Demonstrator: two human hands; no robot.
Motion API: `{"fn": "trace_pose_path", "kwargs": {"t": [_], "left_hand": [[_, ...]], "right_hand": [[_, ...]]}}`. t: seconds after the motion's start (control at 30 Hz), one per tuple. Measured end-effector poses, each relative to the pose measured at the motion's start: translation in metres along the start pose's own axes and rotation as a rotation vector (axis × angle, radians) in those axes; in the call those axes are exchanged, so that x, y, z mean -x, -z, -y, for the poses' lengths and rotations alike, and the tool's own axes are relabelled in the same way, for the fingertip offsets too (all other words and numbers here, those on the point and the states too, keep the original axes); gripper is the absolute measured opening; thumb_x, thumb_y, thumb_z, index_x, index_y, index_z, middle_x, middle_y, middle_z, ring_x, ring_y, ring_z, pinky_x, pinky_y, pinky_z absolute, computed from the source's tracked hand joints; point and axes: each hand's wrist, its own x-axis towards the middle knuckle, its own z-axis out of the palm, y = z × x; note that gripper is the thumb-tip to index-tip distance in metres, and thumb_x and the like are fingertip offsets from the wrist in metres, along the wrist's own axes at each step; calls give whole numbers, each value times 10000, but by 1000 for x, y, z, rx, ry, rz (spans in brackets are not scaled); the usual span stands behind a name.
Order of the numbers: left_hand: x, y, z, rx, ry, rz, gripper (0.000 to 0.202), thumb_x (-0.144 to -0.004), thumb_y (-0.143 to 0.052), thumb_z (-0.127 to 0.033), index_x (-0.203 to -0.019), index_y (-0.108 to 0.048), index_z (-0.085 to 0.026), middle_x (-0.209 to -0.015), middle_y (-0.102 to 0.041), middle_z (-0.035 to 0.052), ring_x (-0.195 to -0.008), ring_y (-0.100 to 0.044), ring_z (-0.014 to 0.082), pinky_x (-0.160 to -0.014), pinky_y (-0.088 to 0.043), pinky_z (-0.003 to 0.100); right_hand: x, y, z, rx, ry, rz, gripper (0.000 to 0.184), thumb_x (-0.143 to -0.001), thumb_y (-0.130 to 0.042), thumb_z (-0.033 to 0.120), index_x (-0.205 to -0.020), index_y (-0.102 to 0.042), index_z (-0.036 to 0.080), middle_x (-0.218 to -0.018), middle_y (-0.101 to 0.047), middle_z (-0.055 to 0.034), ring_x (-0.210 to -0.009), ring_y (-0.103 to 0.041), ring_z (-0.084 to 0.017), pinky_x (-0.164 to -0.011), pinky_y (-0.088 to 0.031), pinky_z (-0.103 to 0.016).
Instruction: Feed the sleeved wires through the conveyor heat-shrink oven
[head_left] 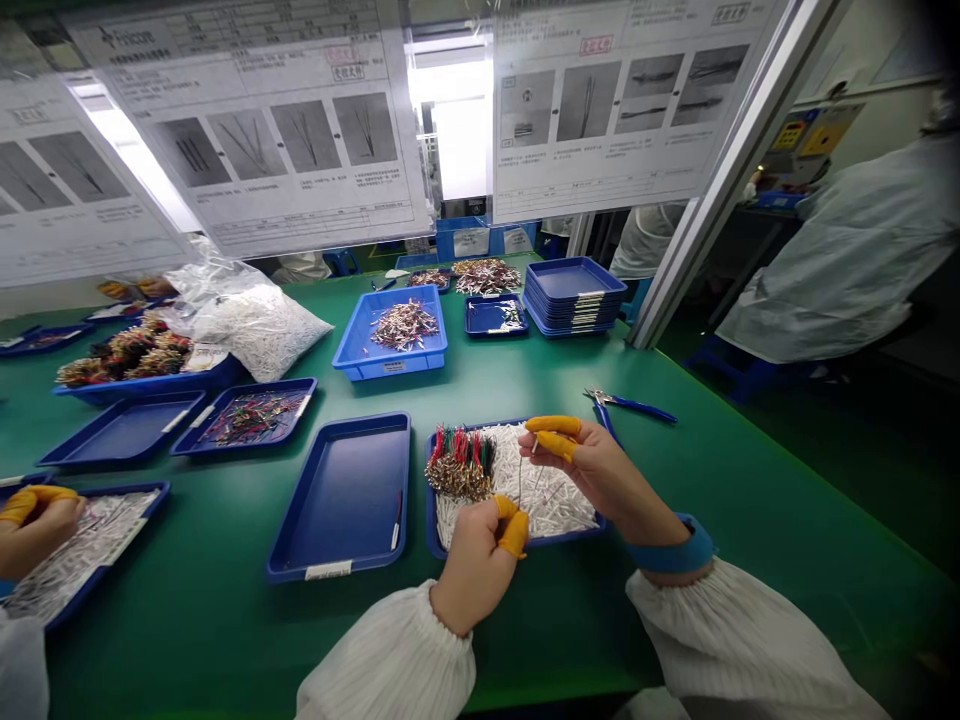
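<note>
Yellow finger cots cover the thumb and index finger of both my hands. My left hand (480, 555) pinches the lower end of a thin dark wire (520, 482) above a blue tray (433, 530). Higher and to the right, my right hand (581, 458) is closed near the wire's upper end, with a small white piece between its fingertips. Many short white tubes (559, 495) fill the tray under my hands. On its left part lies a bundle of red, green and black wires with brass-coloured ends (460, 465). A blue band circles my right wrist.
Left of my hands is a blue tray (330, 490) with one wire piece (397, 520). Blue-handled pliers (634, 403) lie at the right. Behind stand a parts bin (390, 362) and stacked trays (576, 285). A co-worker's hand (37, 525) works at far left. Instruction sheets hang above.
</note>
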Motion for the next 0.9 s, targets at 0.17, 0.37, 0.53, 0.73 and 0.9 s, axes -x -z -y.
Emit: {"fn": "trace_pose_path", "kwargs": {"t": [0.17, 0.37, 0.53, 0.73, 0.9], "left_hand": [[-1, 1, -3, -38, -19, 7, 230, -796, -451, -271, -590, -468, -167, -564, -503, 9, -524, -471, 110, -502, -378, 224], [-1, 0, -5, -70, -31, 12, 234, -798, -447, -266, -586, -469, -168, -555, -501, 8, -518, -464, 109, -498, -365, 225], [-1, 1, -3, -67, -22, 3, 243, -803, -447, -282, -589, -468, -169, -569, -516, 14, -526, -475, 114, -505, -370, 231], [0, 3, -2, -10, -18, -89, 239, -801, -465, -306, -625, -517, -153, -589, -529, 17, -541, -505, 115, -523, -401, 230], [1, 5, -2, 42, -12, -155, 239, -805, -468, -325, -653, -528, -150, -602, -536, 14, -542, -514, 113, -529, -408, 233]], "right_hand": [[0, -1, -1, 9, -4, 20, 271, -573, -747, 329, -800, -688, 193, -785, -696, -45, -748, -640, -165, -705, -500, -292], [1, -2, -2, 41, 15, 25, 279, -592, -729, 347, -815, -679, 188, -795, -695, -53, -754, -638, -172, -725, -499, -321], [-1, 1, -2, 149, 34, 15, 268, -610, -704, 351, -815, -676, 179, -805, -693, -61, -763, -636, -176, -737, -494, -333], [-6, 8, -1, 334, 41, 28, 216, -605, -686, 295, -765, -664, 152, -727, -683, -59, -706, -626, -168, -665, -488, -309], [-9, 12, -5, 403, 36, 60, 223, -600, -695, 284, -766, -649, 142, -694, -671, -56, -645, -614, -155, -587, -481, -286]]}}
